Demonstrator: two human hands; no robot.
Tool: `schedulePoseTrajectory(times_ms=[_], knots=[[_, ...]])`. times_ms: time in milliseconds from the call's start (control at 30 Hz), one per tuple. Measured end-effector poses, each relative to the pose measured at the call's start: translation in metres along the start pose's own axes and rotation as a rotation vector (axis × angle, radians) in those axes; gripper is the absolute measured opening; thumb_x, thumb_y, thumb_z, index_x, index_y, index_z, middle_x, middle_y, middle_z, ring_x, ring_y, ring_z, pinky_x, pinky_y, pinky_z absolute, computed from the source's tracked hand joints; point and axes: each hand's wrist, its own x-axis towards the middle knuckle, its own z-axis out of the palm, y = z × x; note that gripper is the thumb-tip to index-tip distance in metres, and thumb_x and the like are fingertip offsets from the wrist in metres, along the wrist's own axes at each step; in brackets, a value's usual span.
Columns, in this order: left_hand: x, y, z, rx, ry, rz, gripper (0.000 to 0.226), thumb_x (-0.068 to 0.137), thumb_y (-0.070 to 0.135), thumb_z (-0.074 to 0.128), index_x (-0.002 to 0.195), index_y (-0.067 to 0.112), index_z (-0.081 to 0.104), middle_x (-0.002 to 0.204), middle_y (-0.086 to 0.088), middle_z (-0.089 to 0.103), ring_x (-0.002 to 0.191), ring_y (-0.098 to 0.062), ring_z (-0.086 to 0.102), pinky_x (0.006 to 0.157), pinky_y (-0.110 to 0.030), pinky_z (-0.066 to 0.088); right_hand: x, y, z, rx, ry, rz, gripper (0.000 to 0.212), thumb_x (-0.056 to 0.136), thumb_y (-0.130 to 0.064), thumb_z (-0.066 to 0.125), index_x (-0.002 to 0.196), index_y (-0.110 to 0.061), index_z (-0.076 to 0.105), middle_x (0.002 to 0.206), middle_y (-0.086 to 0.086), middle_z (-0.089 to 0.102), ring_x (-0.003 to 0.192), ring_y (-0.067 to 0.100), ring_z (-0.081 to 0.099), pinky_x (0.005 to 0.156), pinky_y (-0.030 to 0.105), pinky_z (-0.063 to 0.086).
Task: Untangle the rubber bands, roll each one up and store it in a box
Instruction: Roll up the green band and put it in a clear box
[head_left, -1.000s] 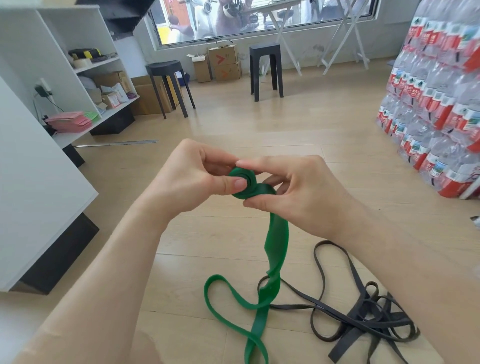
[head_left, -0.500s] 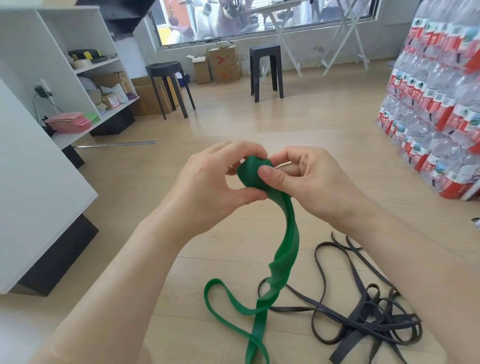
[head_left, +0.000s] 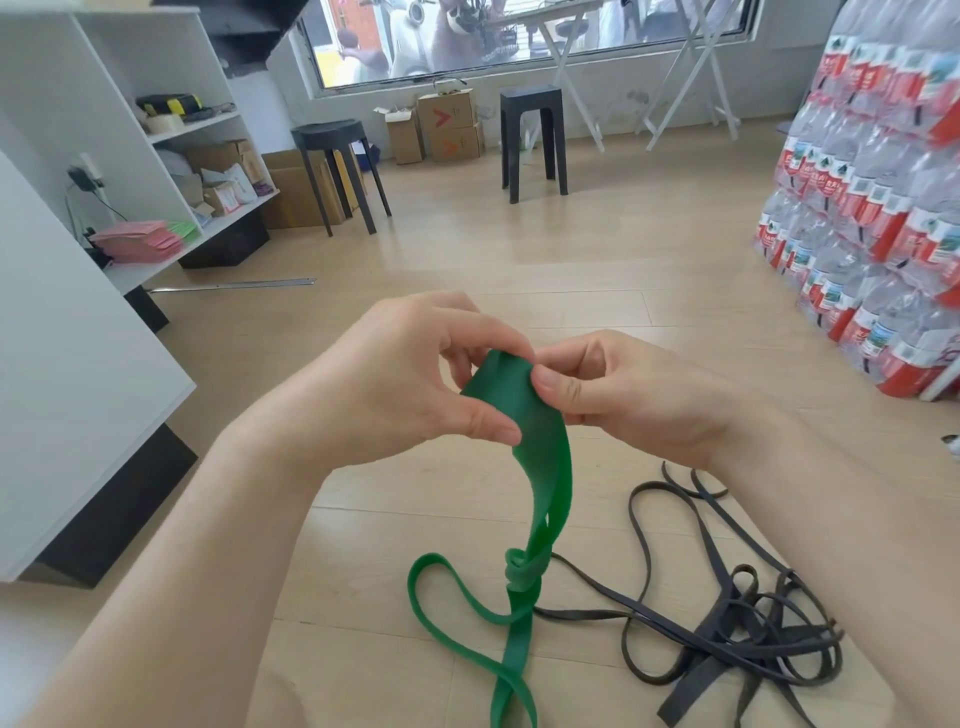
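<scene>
A wide green rubber band (head_left: 545, 467) hangs from both my hands down to the wooden floor, where its lower part twists and loops. My left hand (head_left: 415, 384) pinches the band's top end between thumb and fingers. My right hand (head_left: 623, 400) pinches the same end from the right, thumb on the front face. The rolled part of the band is mostly hidden behind my fingers. A tangle of dark grey rubber bands (head_left: 737, 623) lies on the floor at the lower right, touching the green band's lower part. No storage box for the bands is identifiable.
A white cabinet (head_left: 78, 389) stands close on the left, with white shelves (head_left: 171, 171) behind it. Two black stools (head_left: 337, 171) (head_left: 532, 135) and cardboard boxes (head_left: 447, 130) stand by the far window. Stacked packs of water bottles (head_left: 883, 208) fill the right side.
The tight green coil seen between my fingertips a second ago has turned, and a flat face of the band now shows. Both hands have shifted their pinch on it.
</scene>
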Motion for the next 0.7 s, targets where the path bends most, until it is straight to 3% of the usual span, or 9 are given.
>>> schedulePoseTrajectory(times_ms=[67,200,300,367,433,567,700], knots=[[-0.001,0.002,0.000,0.002,0.009,0.005,0.047,0.054,0.030,0.088,0.098,0.040,0.072,0.093,0.016,0.058,0.081,-0.008,0.059,0.074,-0.031,0.055,0.000,-0.001,0.001,0.037,-0.022,0.000,0.035,0.092,-0.027,0.053,0.116,-0.007,0.068,0.105,0.007,0.071,0.098,0.020,0.066,0.095,0.038,0.050],[-0.004,0.004,-0.005,-0.017,-0.010,-0.012,0.048,0.053,0.028,0.088,0.096,0.041,0.072,0.101,0.021,0.061,0.079,-0.010,0.060,0.072,-0.027,0.055,0.003,0.004,0.005,-0.026,-0.007,0.024,0.044,0.089,-0.048,0.054,0.107,-0.013,0.072,0.103,0.012,0.069,0.096,0.027,0.058,0.097,0.063,0.037],[-0.005,0.004,-0.003,-0.026,-0.024,-0.056,0.056,0.056,0.024,0.088,0.103,0.046,0.067,0.091,0.023,0.069,0.079,-0.006,0.065,0.073,-0.023,0.056,0.006,0.006,0.008,-0.027,0.055,0.063,0.061,0.082,-0.063,0.055,0.097,-0.005,0.071,0.095,0.015,0.068,0.091,0.025,0.057,0.085,0.049,0.044],[-0.003,0.002,0.002,-0.030,0.048,-0.067,0.054,0.061,0.020,0.087,0.108,0.041,0.068,0.086,0.020,0.071,0.073,-0.005,0.067,0.071,-0.021,0.055,0.009,0.006,0.010,0.042,0.120,0.080,0.065,0.078,-0.060,0.054,0.094,0.001,0.070,0.093,0.019,0.067,0.087,0.027,0.060,0.090,0.046,0.050],[0.000,-0.002,0.008,-0.086,0.145,-0.091,0.045,0.067,0.012,0.084,0.104,0.034,0.071,0.082,0.014,0.073,0.068,-0.005,0.068,0.070,-0.025,0.057,0.012,0.003,0.015,0.065,0.226,0.057,0.059,0.073,-0.058,0.058,0.092,-0.004,0.074,0.088,0.014,0.067,0.081,0.022,0.059,0.086,0.044,0.050],[0.005,-0.008,0.013,-0.159,0.210,-0.151,0.035,0.071,0.008,0.080,0.100,0.025,0.074,0.082,0.007,0.075,0.067,-0.013,0.071,0.071,-0.036,0.059,0.015,0.003,0.020,-0.030,0.503,-0.119,0.023,0.081,-0.035,0.070,0.087,-0.013,0.072,0.081,0.010,0.073,0.071,0.014,0.069,0.067,0.031,0.056],[0.010,-0.016,0.012,-0.258,0.293,-0.230,0.031,0.073,0.010,0.079,0.101,0.019,0.073,0.085,0.000,0.075,0.068,-0.023,0.071,0.066,-0.035,0.060,0.010,0.000,0.017,0.013,0.344,-0.133,0.020,0.092,-0.017,0.061,0.108,-0.010,0.072,0.102,0.006,0.075,0.099,0.019,0.071,0.088,0.033,0.056]])
